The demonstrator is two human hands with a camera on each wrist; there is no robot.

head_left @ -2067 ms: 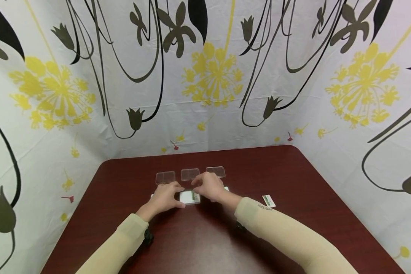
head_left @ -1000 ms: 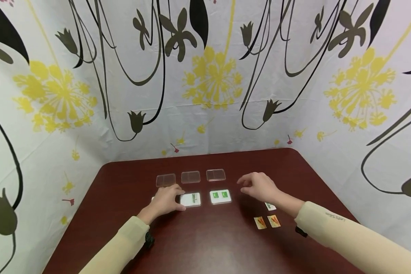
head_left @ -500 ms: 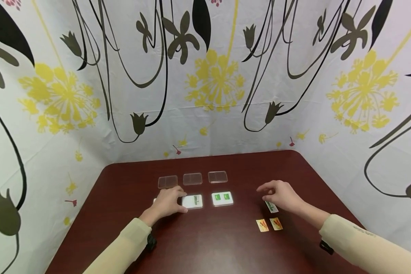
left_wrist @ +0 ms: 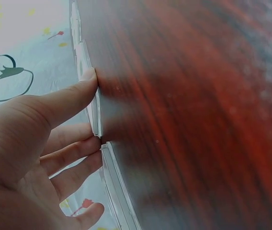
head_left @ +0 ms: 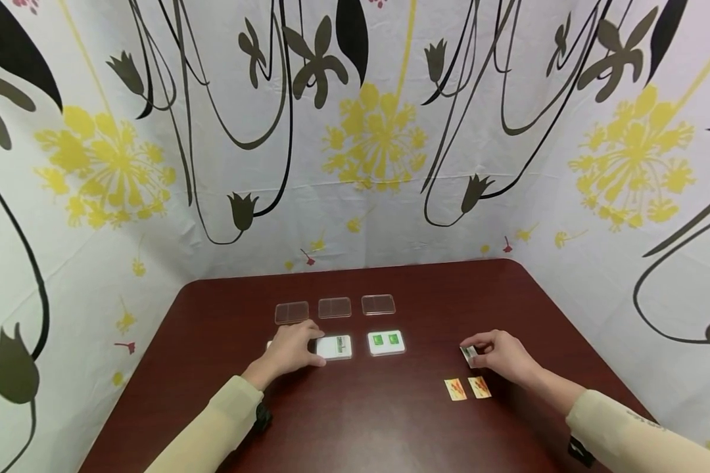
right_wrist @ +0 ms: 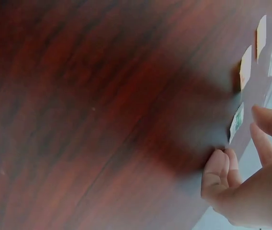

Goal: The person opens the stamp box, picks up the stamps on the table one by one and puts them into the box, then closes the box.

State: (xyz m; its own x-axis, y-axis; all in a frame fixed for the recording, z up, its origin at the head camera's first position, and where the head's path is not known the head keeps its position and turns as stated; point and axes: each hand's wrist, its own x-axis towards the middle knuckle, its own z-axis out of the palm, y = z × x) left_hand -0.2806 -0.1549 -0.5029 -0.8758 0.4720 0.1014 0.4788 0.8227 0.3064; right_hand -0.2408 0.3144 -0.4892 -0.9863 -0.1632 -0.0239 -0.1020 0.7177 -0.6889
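The card (right_wrist: 237, 123) lies in the right half of the worktop (head_left: 378, 420), towards its right edge. It is small, flat and white with a green print, its far corner reaching out past the fingers. The right hand (head_left: 501, 355) bends over it, fingertips at the far side and thumb at the near side; whether they have closed on the card I cannot tell.

The left hand (head_left: 286, 351) holds the middle case (head_left: 330, 347) by its left end, thumb against the near rim and fingers on the far side. This case is shallow, with rounded corners and a clear rim; its face is white, with one green print at the right end. The right case (head_left: 386, 342), apart from it, is alike but shows two green squares side by side. A white corner of another case peeks out left of the left hand.

Two orange-yellow cards (head_left: 455, 389) lie side by side, nearer the worktop's near edge than the green one. Towards the far edge stand three clear trays (head_left: 334, 307) in a row.
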